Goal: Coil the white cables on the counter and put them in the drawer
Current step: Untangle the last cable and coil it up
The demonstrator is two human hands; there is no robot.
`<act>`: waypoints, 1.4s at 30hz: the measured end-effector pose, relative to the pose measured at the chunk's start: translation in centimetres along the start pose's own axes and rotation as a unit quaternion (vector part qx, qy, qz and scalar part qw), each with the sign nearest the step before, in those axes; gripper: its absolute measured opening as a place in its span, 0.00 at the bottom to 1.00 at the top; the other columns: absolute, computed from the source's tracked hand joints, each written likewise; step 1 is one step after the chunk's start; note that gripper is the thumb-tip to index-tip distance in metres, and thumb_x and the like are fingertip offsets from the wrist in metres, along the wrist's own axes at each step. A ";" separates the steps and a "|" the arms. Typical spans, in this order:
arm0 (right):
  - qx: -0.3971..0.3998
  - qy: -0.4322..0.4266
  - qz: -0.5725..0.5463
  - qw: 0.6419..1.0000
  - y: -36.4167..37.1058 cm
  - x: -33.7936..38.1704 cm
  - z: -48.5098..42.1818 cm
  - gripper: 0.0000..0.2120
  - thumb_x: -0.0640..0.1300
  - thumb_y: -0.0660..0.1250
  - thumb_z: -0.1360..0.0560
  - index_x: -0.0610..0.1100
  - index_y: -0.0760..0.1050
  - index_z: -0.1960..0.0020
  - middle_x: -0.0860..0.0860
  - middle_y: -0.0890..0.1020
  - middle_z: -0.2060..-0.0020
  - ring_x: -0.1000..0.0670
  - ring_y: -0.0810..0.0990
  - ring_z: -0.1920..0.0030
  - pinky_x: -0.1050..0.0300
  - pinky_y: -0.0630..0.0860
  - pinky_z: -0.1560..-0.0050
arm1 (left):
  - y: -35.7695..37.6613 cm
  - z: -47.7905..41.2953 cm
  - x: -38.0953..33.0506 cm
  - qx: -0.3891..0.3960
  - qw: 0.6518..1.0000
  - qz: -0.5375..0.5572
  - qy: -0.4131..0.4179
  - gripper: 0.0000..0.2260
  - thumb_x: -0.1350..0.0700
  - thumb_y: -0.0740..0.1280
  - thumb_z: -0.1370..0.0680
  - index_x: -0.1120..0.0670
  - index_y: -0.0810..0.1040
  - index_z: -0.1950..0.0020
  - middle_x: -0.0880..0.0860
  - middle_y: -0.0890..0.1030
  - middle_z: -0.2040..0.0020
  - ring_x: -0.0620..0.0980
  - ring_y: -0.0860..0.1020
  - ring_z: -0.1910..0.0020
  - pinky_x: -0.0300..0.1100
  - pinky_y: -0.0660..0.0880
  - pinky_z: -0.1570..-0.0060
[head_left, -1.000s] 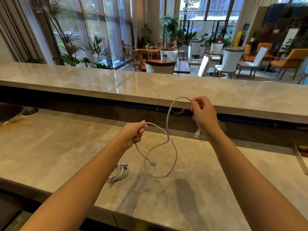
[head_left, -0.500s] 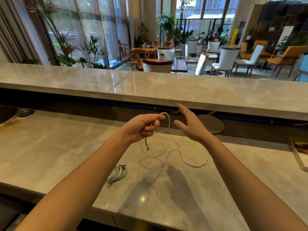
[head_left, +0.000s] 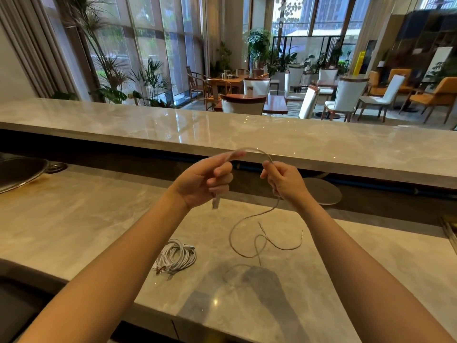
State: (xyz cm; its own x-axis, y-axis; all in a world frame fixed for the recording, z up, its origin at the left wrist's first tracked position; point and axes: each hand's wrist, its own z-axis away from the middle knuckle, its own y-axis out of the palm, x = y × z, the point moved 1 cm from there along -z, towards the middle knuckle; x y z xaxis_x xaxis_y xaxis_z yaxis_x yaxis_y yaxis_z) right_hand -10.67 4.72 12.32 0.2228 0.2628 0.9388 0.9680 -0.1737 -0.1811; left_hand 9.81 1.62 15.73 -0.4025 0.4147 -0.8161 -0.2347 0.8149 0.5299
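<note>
Both grips are closed on the one loose white cable (head_left: 257,150). The left grip (head_left: 207,181) curls round it near one end, with the plug (head_left: 215,203) hanging just under the fist. The right grip (head_left: 284,184) pinches it a little farther along, so a short arch stands between them. From the right grip the rest drops to the desk (head_left: 74,219) and lies in slack, crossing curves at about 5 o'clock from the hands, with the far plug (head_left: 302,234) at the 4 o'clock edge of that sprawl.

What worries me — those crossing curves could draw into a knot if I haul the slack up fast, and the far plug might whip about or skate across the polished top. Cable this thin looks springy; I'd expect a loop to pop open if the left grip loosens. The coiled bundle (head_left: 176,258) at 7 o'clock lies near enough that the trailing end could catch it and pull it apart.

The desk is glossy, pale, marble-look stone. A sink rim (head_left: 19,174) sits at 9 o'clock, a raised ledge (head_left: 296,139) at 12 and a round disc (head_left: 324,191) at 2. Beyond is a lounge with white and orange chairs, wooden tables, potted plants and tall windows. No drawer is in view.
</note>
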 end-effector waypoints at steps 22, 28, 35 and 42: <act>0.093 -0.195 0.516 0.829 -0.5 8.6 1.0 0.10 0.50 0.66 0.26 0.45 0.79 0.50 0.50 0.81 0.58 0.53 0.77 0.60 0.58 0.76 0.56 | 1.5 -3.4 -1.9 -0.229 0.722 -0.632 -0.161 0.10 0.56 0.55 0.18 0.55 0.73 0.41 0.51 0.73 0.68 0.44 0.71 0.74 0.35 0.70 0.74; 0.075 -0.212 0.362 0.905 -1.9 9.7 -0.6 0.11 0.44 0.67 0.27 0.44 0.79 0.45 0.54 0.80 0.52 0.65 0.77 0.62 0.72 0.71 0.62 | 1.9 -2.5 -2.8 -0.077 0.900 -0.379 -0.200 0.19 0.48 0.51 0.18 0.58 0.77 0.47 0.51 0.70 0.65 0.41 0.64 0.76 0.33 0.63 0.77; 0.087 -0.053 0.111 0.989 0.1 8.7 0.4 0.15 0.49 0.57 0.20 0.43 0.78 0.57 0.52 0.75 0.72 0.58 0.70 0.74 0.65 0.67 0.69 | 1.3 -2.5 -2.4 0.020 0.993 -0.075 -0.088 0.18 0.47 0.55 0.21 0.58 0.78 0.55 0.48 0.70 0.71 0.40 0.67 0.80 0.31 0.66 0.81; 0.049 -0.007 -0.001 0.999 0.0 9.1 -0.1 0.17 0.52 0.59 0.22 0.42 0.79 0.60 0.53 0.74 0.79 0.56 0.66 0.78 0.66 0.63 0.76 | 2.0 -1.9 -1.3 0.050 0.999 0.009 -0.005 0.14 0.51 0.55 0.19 0.57 0.76 0.56 0.47 0.69 0.74 0.41 0.69 0.77 0.36 0.72 0.66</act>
State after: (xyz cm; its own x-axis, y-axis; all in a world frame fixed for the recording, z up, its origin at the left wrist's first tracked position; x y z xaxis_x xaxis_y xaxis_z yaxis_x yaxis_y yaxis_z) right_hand -8.60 7.06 20.92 0.2216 0.2766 0.9351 0.9750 -0.0803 -0.2073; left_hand 8.17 1.99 18.28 -0.3978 0.4335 -0.8086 -0.1380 0.8431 0.5198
